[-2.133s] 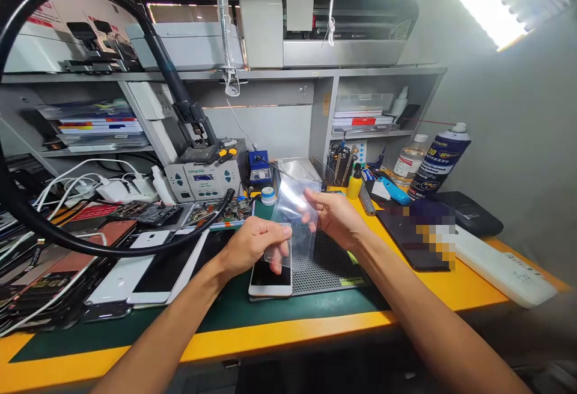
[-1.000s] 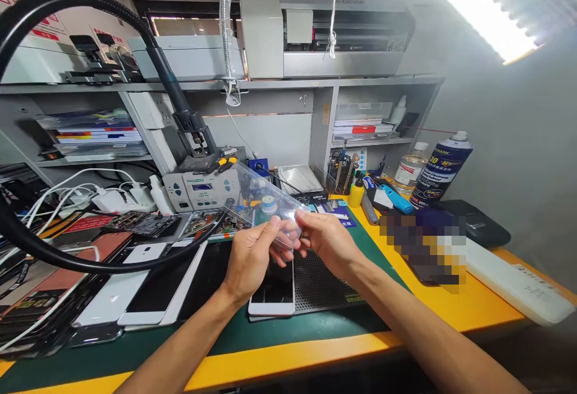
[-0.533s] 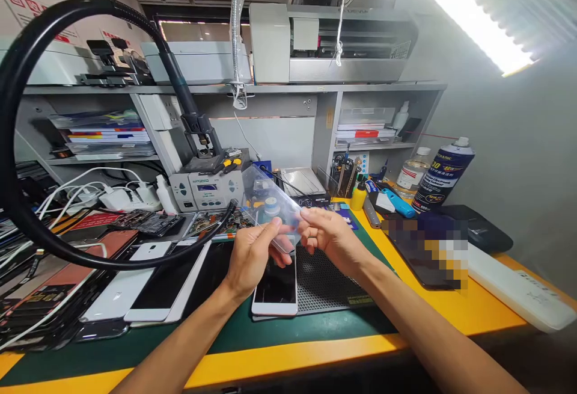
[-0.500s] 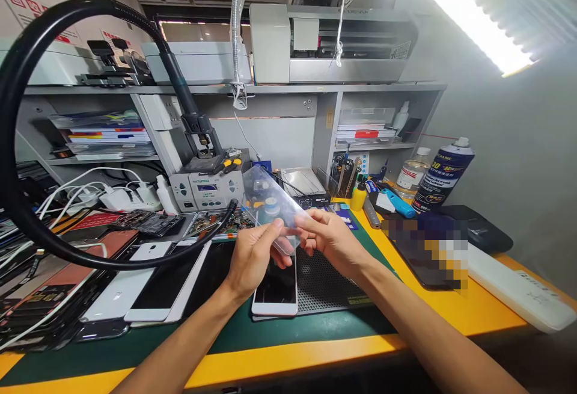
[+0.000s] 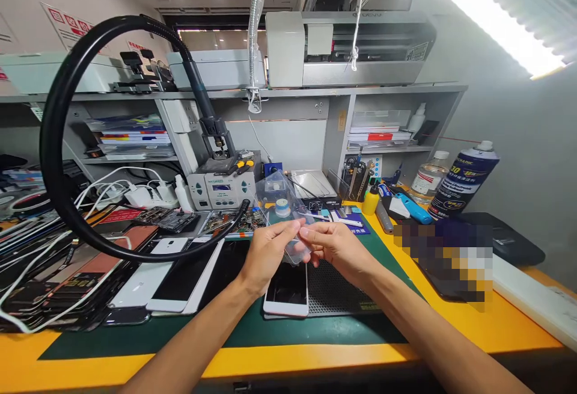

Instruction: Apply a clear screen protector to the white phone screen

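Both hands are up in front of me, pinching the lower part of a clear plastic film [image 5: 296, 253] about the size of a phone. My left hand [image 5: 267, 254] has its thumb and fingers closed on the film's left side. On the other side my right hand [image 5: 339, 245] grips it with thumb and forefinger, the two hands nearly touching. Whether the film is one layer or more I cannot tell. Beneath them a white-framed phone [image 5: 286, 296] lies screen up, its top end hidden by the hands. It rests partly on a black perforated mat [image 5: 342, 289].
A black hose [image 5: 48, 135] loops above the left side. Below it lie several phones, including a white-edged one [image 5: 183, 280]. A grey soldering station [image 5: 220, 189] stands behind. To the right are a yellow bottle [image 5: 370, 201], a spray can [image 5: 466, 180] and a dark phone [image 5: 444, 280].
The view has swung slightly left. The film now stands more steeply and looks clearer, and my fingertips have come closer together on it.
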Action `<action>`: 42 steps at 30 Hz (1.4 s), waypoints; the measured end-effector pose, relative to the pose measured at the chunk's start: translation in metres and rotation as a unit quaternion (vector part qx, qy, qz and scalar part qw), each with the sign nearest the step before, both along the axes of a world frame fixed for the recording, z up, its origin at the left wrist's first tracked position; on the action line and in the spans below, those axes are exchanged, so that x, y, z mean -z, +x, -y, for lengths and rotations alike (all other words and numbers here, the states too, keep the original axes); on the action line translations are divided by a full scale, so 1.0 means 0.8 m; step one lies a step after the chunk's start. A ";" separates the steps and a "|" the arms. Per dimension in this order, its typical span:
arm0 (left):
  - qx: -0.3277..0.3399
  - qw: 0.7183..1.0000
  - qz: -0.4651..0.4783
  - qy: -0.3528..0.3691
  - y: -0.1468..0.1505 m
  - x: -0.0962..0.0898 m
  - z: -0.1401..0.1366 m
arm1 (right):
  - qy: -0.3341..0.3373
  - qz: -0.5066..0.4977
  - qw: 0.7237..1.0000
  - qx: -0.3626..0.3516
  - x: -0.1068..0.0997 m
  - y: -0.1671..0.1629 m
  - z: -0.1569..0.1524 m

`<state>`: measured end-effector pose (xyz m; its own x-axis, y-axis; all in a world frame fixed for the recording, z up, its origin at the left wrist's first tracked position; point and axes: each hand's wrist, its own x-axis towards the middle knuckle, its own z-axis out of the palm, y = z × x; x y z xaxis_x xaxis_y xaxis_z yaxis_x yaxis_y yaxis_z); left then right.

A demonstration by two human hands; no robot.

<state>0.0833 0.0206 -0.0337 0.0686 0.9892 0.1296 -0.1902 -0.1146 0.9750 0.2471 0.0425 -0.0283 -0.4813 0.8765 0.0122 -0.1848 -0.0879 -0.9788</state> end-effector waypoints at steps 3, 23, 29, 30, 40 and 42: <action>-0.013 1.000 0.018 -0.008 -0.005 -0.005 -0.002 | 0.016 0.019 1.000 0.004 0.001 -0.005 0.003; 0.101 0.990 -0.077 -0.066 -0.017 -0.015 -0.001 | 0.094 0.151 0.984 -0.032 0.011 -0.027 0.019; 0.144 0.983 -0.108 -0.048 -0.023 -0.022 0.001 | 0.094 0.152 0.983 -0.029 0.017 -0.032 0.022; 0.148 0.983 -0.103 -0.044 -0.022 -0.022 0.002 | 0.095 0.143 0.985 -0.030 0.018 -0.032 0.022; 0.093 0.993 -0.053 -0.053 -0.021 -0.022 0.001 | 0.082 0.080 0.993 -0.035 0.013 -0.036 0.025; 0.063 0.996 -0.037 -0.050 -0.025 -0.023 -0.003 | 0.069 0.070 0.995 -0.036 0.011 -0.037 0.027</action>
